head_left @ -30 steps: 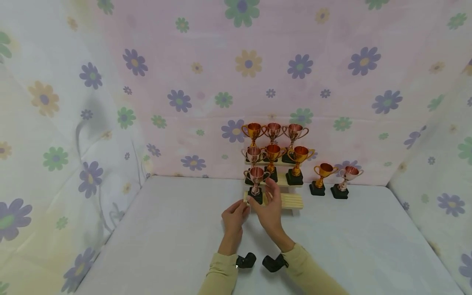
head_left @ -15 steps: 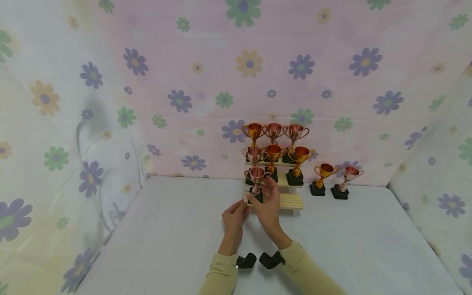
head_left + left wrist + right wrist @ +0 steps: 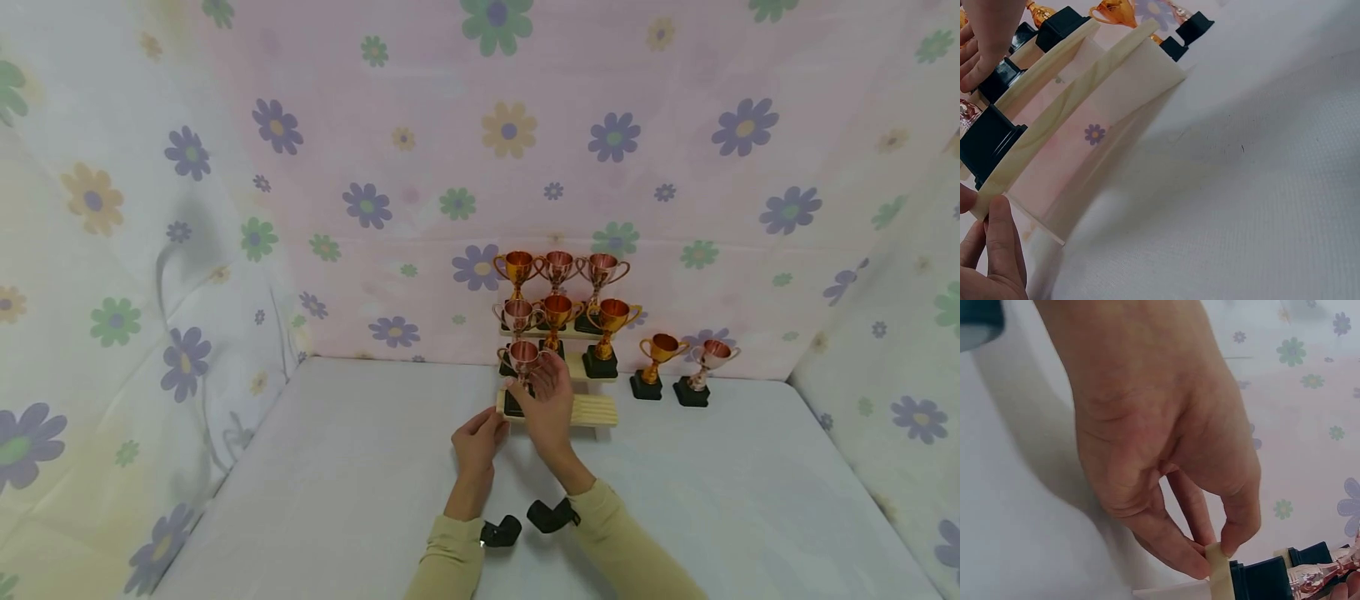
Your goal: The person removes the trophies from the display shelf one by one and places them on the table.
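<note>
On the left end of the wooden stand's lowest step stands a rose-gold trophy cup with a black base. My right hand has its thumb at the trophy's stem and its fingers around the cup's right side. The left hand pinches the left end of that step. Seen from the right wrist, this left hand grips the plank end beside the trophy's base. The left wrist view has the right hand at the upper left, past the black base.
Gold and rose-gold trophies, among them a gold trophy, fill the two upper steps. Right of the stand, a gold trophy and a rose-gold trophy stand on the white table. A flowered cloth hangs behind.
My right thumb has moved up from the trophy's black base to its stem, and the fingers now sit closer around the cup. The left hand keeps its place on the step.
</note>
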Demonstrator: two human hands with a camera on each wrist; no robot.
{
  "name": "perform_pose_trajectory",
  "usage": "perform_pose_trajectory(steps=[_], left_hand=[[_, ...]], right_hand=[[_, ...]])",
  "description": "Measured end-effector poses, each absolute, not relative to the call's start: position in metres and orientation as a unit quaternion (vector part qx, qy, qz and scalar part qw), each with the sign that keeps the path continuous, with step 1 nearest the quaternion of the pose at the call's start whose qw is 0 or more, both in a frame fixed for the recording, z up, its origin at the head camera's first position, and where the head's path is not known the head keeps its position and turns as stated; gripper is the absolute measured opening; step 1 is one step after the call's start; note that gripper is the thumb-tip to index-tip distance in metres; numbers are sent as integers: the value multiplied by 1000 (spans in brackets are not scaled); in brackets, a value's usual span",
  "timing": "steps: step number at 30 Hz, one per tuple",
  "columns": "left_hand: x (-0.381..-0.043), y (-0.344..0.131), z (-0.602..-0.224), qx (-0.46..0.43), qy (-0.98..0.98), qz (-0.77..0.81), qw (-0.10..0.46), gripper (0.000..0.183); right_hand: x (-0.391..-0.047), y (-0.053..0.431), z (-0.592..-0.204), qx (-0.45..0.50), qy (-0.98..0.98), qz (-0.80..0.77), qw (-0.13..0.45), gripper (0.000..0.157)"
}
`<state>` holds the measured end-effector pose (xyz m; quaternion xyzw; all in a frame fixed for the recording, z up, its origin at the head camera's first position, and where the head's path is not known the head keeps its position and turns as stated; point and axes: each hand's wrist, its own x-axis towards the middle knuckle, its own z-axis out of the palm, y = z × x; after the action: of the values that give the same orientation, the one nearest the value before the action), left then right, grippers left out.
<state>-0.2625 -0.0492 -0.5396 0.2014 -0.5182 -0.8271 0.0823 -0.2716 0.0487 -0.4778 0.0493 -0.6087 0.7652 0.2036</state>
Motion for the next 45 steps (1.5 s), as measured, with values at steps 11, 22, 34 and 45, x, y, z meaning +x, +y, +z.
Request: perform_pose_trajectory(steps=[11,22,34,45], left_hand=[[-262,-47,-536,208,-529,-819,76,27],[-256,-47,-529,206,-525,-823,60,29],[-259,-44,-533,206,-519,-826,75,27],[-259,-47,-538,205,-514,-829,84,29]], right_hand=[[-278,56,-466,58,-616,760,200,58],[-282,63,-459,74,-633,747,191,50],[-276,79,-453,90,-651,731,183,47],[-258,109,-447,119,-668,712,181,50]])
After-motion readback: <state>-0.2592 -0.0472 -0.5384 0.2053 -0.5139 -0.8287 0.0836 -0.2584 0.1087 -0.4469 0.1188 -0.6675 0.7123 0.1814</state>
